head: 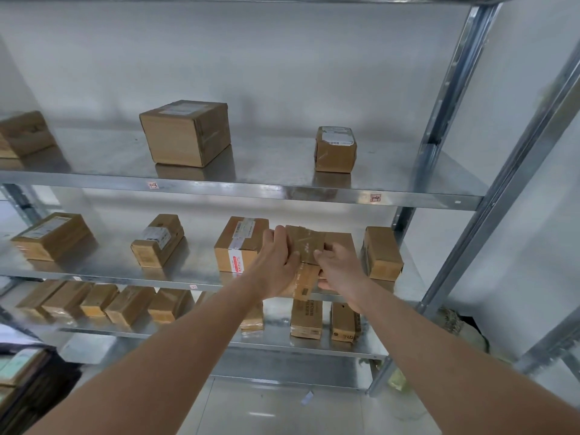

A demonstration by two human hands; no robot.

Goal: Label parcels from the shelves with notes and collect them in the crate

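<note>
Left hand: I see my left hand curled over the left end of a brown taped cardboard parcel, fingers over its top edge and thumb on its near face, gripping it.
Right hand: my right hand grips the same parcel from the right, fingers curled on its near face and the thumb under its lower edge.
Parcel in grip: it sits between both hands at the front edge of the middle galvanised steel shelf, tilted, in front of another brown box; I cannot tell whether it touches the shelf.
Middle shelf count: besides the held parcel, I count four cardboard boxes in plain view, one with a red-and-white label just left of my left hand.
Bottom shelf: a row of small brown cartons, about eight showing, some hidden behind my arms.
Top shelf: three boxes, one cut by the left edge; two small pink tags on its front lip.
</note>
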